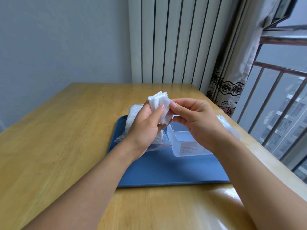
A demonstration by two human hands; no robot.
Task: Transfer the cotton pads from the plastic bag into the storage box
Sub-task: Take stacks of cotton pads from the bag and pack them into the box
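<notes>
A stack of white cotton pads point(159, 102) is held up above the blue tray point(166, 170). My left hand point(146, 125) grips the stack from the left, thumb across its front. My right hand point(196, 118) pinches its right edge with thumb and fingers. Below my left hand lies the clear plastic bag point(132, 117) with a red zip strip, more white pads inside it. The clear storage box point(184, 143) with a label on its front wall stands on the tray under my right hand; more white pads point(223, 121) show at its far right side.
The tray sits on a wooden table point(58, 138) that runs to a wall and a white radiator point(174, 39) at the back. A curtain point(232, 77) and a barred window point(279, 113) border the table's right edge.
</notes>
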